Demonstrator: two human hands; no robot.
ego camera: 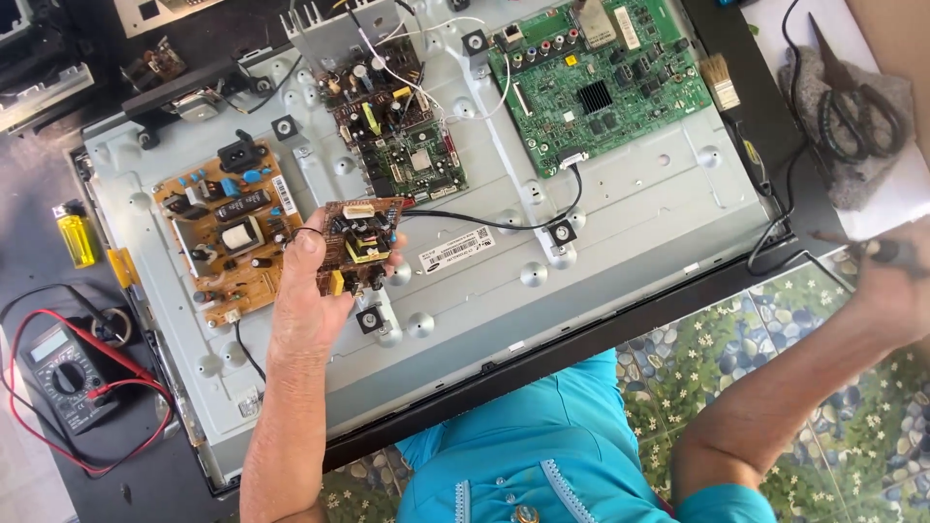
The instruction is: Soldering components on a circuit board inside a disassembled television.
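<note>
Left hand [312, 291] pinches small brown circuit board [360, 242] upright over grey metal panel's [639, 208] centre; right hand [896, 286], off its right edge, grips dark tool [886, 250].

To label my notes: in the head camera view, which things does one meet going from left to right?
Multimeter → yellow lighter → orange-brown board → small brown board in left hand → green board → brush → scissors → right hand.

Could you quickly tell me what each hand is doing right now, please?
Left hand: closed on a small brown circuit board.
Right hand: closed on a dark slim tool.
</note>
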